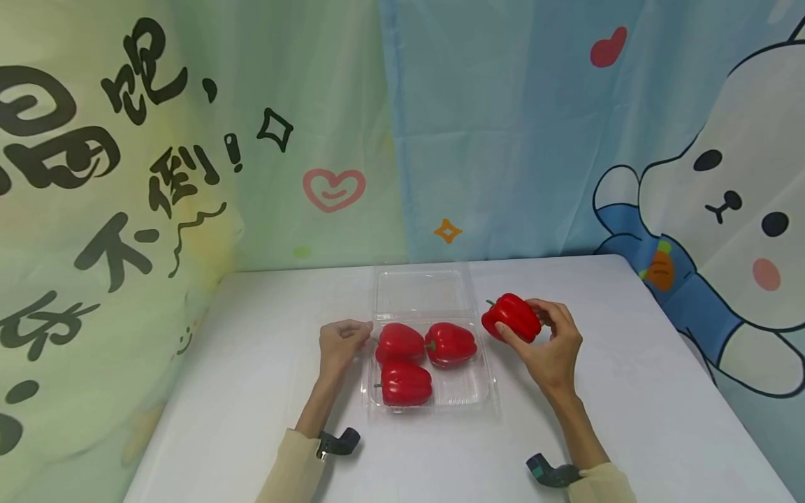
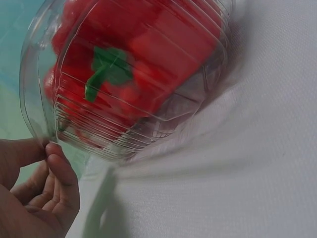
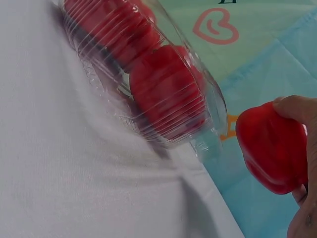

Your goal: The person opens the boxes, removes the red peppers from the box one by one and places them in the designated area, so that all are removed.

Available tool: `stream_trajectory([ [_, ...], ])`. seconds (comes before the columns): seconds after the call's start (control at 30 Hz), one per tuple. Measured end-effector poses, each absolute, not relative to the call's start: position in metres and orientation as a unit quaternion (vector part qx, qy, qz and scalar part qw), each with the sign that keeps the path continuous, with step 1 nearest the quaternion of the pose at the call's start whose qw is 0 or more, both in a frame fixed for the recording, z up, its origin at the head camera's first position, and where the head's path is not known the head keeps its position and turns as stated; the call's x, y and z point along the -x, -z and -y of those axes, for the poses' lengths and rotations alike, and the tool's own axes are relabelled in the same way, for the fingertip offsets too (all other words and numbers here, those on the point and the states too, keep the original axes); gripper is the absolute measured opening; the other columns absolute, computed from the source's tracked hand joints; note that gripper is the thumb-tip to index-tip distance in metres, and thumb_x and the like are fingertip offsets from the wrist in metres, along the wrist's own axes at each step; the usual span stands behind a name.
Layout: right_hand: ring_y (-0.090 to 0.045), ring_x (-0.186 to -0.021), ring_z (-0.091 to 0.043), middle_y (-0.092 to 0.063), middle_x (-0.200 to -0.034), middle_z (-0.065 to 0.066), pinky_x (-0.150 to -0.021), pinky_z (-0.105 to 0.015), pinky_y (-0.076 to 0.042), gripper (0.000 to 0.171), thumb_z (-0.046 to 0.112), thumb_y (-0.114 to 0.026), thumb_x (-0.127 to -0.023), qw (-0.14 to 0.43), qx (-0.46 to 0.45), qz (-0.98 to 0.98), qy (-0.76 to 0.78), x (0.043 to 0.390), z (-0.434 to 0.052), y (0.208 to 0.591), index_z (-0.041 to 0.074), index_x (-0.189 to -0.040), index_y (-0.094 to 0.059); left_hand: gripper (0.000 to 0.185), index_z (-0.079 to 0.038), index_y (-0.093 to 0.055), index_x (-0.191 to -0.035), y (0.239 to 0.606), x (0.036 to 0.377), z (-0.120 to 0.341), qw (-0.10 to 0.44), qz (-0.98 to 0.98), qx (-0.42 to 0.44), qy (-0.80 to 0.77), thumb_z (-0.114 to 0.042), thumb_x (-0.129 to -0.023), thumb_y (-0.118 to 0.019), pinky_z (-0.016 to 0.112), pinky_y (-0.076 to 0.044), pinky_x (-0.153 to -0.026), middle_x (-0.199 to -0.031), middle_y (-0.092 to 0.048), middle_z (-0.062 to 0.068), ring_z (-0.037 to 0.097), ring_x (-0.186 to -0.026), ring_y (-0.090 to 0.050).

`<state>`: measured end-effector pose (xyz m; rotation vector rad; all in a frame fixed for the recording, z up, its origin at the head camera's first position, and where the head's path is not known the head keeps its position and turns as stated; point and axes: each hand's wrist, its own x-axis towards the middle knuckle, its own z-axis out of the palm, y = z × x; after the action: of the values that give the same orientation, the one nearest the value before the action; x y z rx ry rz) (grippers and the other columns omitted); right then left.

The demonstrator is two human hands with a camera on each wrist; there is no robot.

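while right grip (image 1: 548, 342) clasps a pepper (image 1: 512, 316), left grip (image 1: 339, 342) pinches tray (image 1: 465, 398) rim — three peppers (image 1: 415, 360) inside

**Setting: staged recording booth, not a lived-in room**

A white-clothed table (image 1: 251, 391) stands against hanging printed backdrops: a green curtain (image 1: 126, 175) with black characters and a pink heart, and a blue curtain (image 1: 503, 140) with a cartoon rabbit (image 1: 736, 209). No furniture or appliances in view.

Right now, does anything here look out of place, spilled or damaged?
Nothing stands out. Three red peppers lie inside the clear plastic box, lid open behind. The left hand pinches its rim; the right hand holds a fourth pepper beside it. No spill or damage shows.
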<state>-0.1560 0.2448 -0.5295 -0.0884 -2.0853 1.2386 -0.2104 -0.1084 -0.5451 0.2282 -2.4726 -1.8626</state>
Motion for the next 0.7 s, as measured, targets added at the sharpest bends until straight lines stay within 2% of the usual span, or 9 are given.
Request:
stream_trajectory([
  [0.7,-0.057,-0.107,-0.002,-0.070,-0.131,-0.019,-0.090,-0.010,-0.048,0.066,0.013,-0.098,-0.075,0.346,0.072,0.807,-0.473,0.170,-0.252,0.546,-0.001,-0.133,-0.069,0.021,0.003,-0.080,-0.099,0.546,0.210,0.110,0.022,0.790,-0.071,0.608,-0.018,-0.099,-0.079,0.021,-0.056,-0.066,-0.088,-0.082,0.020,0.012,-0.069,-0.073],
])
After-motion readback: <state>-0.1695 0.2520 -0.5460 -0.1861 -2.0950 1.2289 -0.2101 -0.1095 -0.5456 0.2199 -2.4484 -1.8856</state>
